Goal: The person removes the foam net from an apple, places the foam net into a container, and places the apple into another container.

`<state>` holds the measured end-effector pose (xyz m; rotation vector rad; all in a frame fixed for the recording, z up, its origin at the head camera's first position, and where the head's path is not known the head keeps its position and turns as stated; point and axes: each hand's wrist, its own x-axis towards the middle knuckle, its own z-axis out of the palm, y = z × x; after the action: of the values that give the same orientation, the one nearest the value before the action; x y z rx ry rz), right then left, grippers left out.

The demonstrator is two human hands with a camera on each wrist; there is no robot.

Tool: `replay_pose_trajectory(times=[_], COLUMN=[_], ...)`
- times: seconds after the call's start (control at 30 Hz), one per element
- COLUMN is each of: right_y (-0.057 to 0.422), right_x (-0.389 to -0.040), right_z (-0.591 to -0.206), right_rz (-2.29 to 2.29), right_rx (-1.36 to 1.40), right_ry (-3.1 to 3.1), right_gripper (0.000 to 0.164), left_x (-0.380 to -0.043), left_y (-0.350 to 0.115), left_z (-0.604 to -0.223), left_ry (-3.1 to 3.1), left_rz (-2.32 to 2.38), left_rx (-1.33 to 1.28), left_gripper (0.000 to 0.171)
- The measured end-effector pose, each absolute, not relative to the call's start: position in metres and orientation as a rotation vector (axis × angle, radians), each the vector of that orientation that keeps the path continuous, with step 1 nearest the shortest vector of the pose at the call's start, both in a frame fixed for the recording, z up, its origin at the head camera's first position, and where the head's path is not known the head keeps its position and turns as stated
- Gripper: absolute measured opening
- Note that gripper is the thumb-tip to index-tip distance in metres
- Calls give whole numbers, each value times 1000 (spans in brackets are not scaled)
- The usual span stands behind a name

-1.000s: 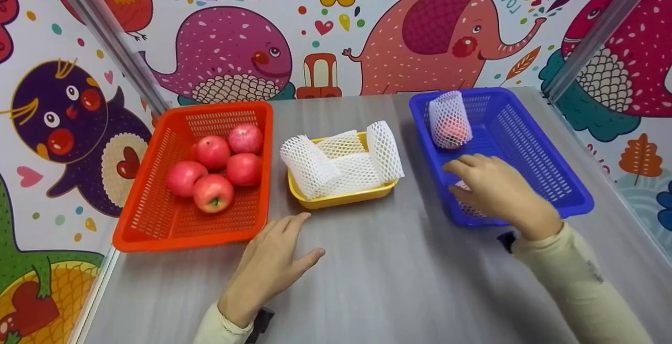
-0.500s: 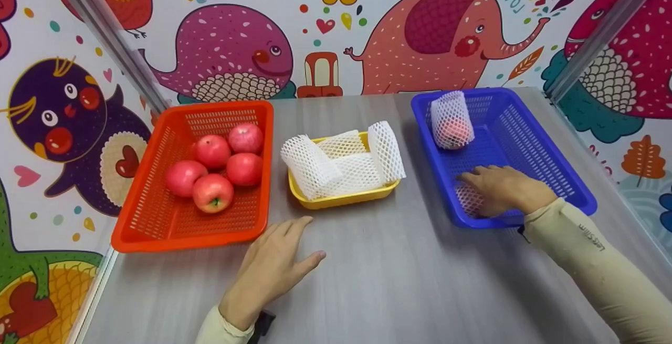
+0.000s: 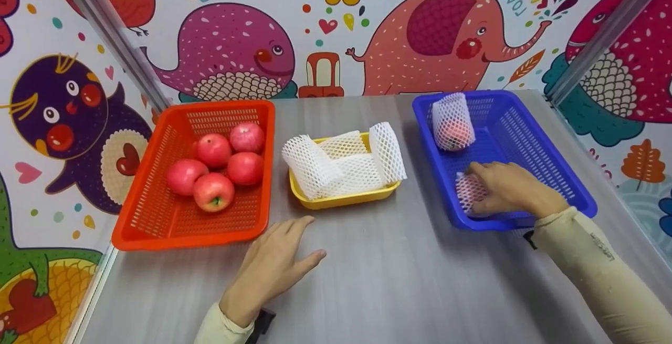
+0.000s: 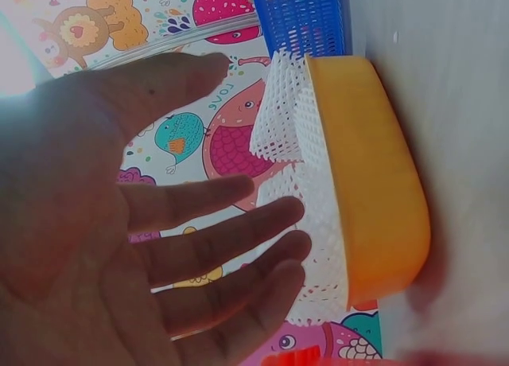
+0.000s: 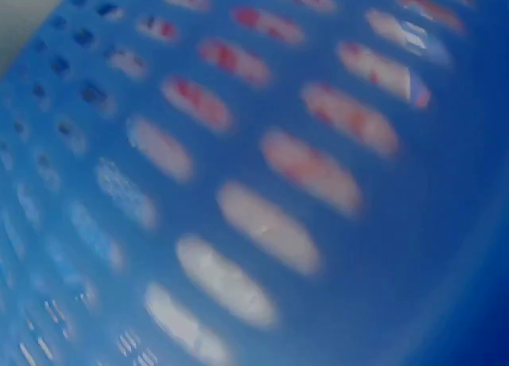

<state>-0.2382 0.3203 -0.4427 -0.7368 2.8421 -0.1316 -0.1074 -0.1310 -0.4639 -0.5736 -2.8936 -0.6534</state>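
In the head view my right hand (image 3: 512, 189) reaches down into the blue basket (image 3: 551, 163). Its fingers and thumb curl round the right side of an apple in a white foam net (image 3: 470, 193) at the near left corner. Another netted apple (image 3: 454, 128) lies at the far left corner of that basket. My left hand (image 3: 273, 262) hovers over the table, fingers extended and thumb spread, holding nothing. Close in front of it stands a yellow tray (image 4: 382, 183) with several white foam nets (image 4: 278, 107). The right wrist view shows only the blurred basket wall (image 5: 238, 167).
A red-orange basket (image 3: 191, 228) at the left holds several bare apples (image 3: 213, 193). Printed wall panels (image 3: 325, 29) with metal corner posts close off the back and sides of the grey table (image 3: 367, 275).
My right hand has lowered from above the blue basket onto the near netted apple, and its fingers have closed in round it. The left hand has hardly moved.
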Motion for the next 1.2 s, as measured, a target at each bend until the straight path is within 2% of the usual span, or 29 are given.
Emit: replay_pose_trajectory(times=[0.27, 0.5, 0.73, 1.2], right_y=[332, 319, 291, 228], right_x=[-235, -220, -195, -182], right_z=[-441, -407, -382, -399], right_rz=[-285, -443, -495, -621], right_rx=[-728, -759, -952, -1239], right_ry=[2888, 2998, 3063, 2962], right_gripper=[65, 68, 68, 68], left_x=[-109, -108, -108, -104], left_y=[-130, -131, -129, -128], left_z=[-463, -459, -457, -455], left_ry=[-2918, -2916, -2894, -2868], left_rz=[-669, -664, -656, -656], left_rx=[-561, -542, -550, -549], left_gripper=[61, 60, 60, 59])
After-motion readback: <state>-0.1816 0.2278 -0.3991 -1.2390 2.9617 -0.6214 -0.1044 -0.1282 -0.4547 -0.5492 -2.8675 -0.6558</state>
